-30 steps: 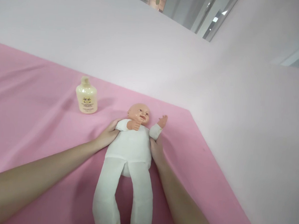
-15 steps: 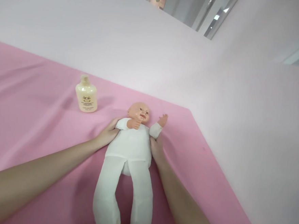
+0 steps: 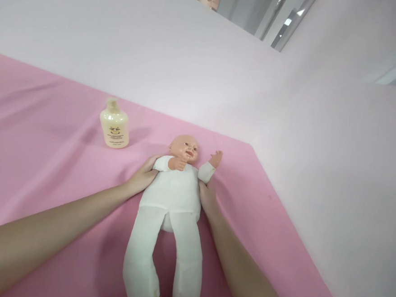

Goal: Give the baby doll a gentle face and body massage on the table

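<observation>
A pink cloth (image 3: 65,157) spreads under and around both hands. Between them is a doll (image 3: 171,189) with a white body, face up — head beyond the hands, legs on the near side. A cream bottle (image 3: 114,129) stands upright on the cloth, farther off than the left hand (image 3: 146,174) and to its left. That hand and the right hand (image 3: 207,196) grip the doll's sides, just under its bent arms.

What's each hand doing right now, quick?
Left hand: holding the doll at one side of its upper body.
Right hand: holding the doll at the opposite side.
</observation>
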A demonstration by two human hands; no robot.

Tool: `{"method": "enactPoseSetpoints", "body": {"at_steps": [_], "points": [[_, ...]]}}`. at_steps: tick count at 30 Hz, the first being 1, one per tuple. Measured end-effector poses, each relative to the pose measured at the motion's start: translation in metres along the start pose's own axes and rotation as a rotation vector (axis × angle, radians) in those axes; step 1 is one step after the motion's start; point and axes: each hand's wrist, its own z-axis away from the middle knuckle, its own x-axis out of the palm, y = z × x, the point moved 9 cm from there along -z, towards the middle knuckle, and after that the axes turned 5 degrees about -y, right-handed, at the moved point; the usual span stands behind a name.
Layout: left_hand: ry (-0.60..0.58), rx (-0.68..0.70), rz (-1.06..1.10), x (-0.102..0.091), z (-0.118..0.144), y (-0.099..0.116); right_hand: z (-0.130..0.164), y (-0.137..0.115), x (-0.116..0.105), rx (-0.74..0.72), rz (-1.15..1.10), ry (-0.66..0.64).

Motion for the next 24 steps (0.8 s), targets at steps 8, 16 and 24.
{"method": "enactPoseSetpoints", "body": {"at_steps": [8, 16, 24], "points": [[-0.015, -0.026, -0.002, 0.001, 0.002, 0.003, -0.001, -0.004, 0.002, -0.057, -0.031, -0.020], [-0.011, 0.002, -0.008, -0.001, -0.003, -0.009, 0.002, -0.008, 0.002, -0.013, 0.002, -0.017], [-0.007, 0.005, -0.042, -0.001, -0.002, -0.008, 0.000, -0.009, 0.002, -0.044, -0.022, 0.000]]}}
